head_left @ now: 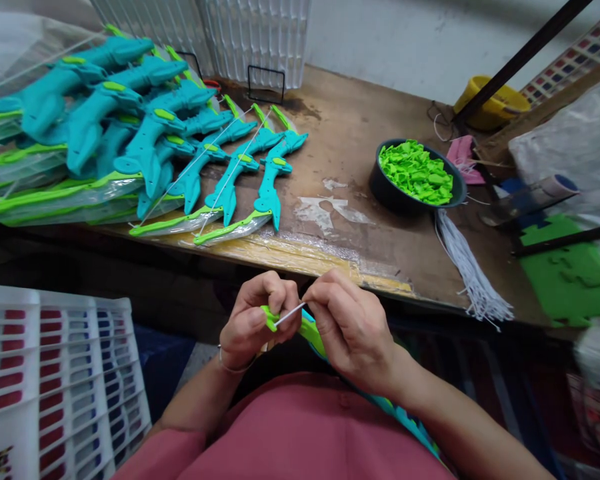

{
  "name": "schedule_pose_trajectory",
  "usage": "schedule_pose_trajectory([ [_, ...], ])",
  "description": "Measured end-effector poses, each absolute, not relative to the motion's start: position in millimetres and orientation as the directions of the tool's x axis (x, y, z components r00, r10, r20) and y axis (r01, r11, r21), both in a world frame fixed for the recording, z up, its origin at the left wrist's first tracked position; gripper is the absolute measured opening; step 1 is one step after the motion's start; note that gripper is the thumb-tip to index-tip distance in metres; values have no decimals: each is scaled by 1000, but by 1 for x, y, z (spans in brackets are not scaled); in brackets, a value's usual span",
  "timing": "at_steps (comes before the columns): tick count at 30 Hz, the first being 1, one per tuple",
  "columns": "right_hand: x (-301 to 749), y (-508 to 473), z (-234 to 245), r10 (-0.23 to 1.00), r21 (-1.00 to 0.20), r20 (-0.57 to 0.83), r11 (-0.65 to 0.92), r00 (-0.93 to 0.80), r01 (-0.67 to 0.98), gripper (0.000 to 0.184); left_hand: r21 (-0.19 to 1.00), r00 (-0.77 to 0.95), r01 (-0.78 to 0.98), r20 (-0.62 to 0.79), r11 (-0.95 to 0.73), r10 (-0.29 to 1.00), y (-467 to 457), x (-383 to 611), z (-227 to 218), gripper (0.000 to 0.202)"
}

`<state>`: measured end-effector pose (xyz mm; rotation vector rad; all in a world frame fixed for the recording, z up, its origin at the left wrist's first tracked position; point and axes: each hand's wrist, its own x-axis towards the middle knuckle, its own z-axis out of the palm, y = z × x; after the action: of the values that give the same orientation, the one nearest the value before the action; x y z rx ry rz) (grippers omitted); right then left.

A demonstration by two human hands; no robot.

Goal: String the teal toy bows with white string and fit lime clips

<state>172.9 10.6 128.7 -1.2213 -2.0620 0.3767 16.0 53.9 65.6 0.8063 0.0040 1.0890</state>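
Note:
My left hand (263, 317) is closed around a small bright green plastic end piece (270, 319). A short length of white string (290, 313) runs from that piece to my right hand (353, 330), whose thumb and forefinger pinch it. Beneath my right hand and along my right forearm lies a teal and green toy bow (315, 337), mostly hidden by the hand and arm. Whether the green end piece belongs to this bow cannot be made out.
Several teal toy bows (270, 180) lie heaped and lined up on the table (340, 247). A dark bowl (387, 193) holds small green pieces, beside a bundle of white strings (467, 273). A yellow bucket (490, 103) stands behind. A white plastic crate (80, 300) sits lower left.

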Motion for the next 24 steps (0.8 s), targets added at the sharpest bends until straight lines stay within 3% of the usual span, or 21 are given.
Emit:
schedule_pose_trajectory([
  [24,170,10,126,829,-569,451,553,-332,609,13,581,518,-780,389,233,762,55,17,65,26],
])
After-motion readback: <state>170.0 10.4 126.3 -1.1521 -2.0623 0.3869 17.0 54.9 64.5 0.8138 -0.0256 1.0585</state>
